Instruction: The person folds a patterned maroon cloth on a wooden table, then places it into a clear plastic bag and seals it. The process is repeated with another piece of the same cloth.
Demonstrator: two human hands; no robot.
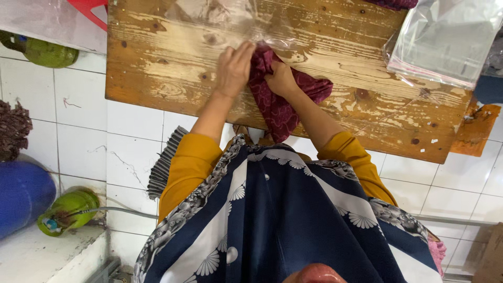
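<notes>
A dark red patterned cloth [277, 107] lies bunched on a worn wooden table [173, 78], part of it hanging over the near edge. My left hand [234, 67] presses on the cloth's upper end, where it meets the mouth of a clear plastic bag [225, 15] lying flat on the table. My right hand [282, 78] grips the cloth just beside it, fingers closed into the fabric. Both arms wear mustard-yellow sleeves.
A pile of clear plastic bags [445, 36] lies at the table's right end. On the white tiled floor at left stand a small green gas cylinder [68, 209] and a blue drum [21, 194]. A red plastic stool [89, 10] stands at top left.
</notes>
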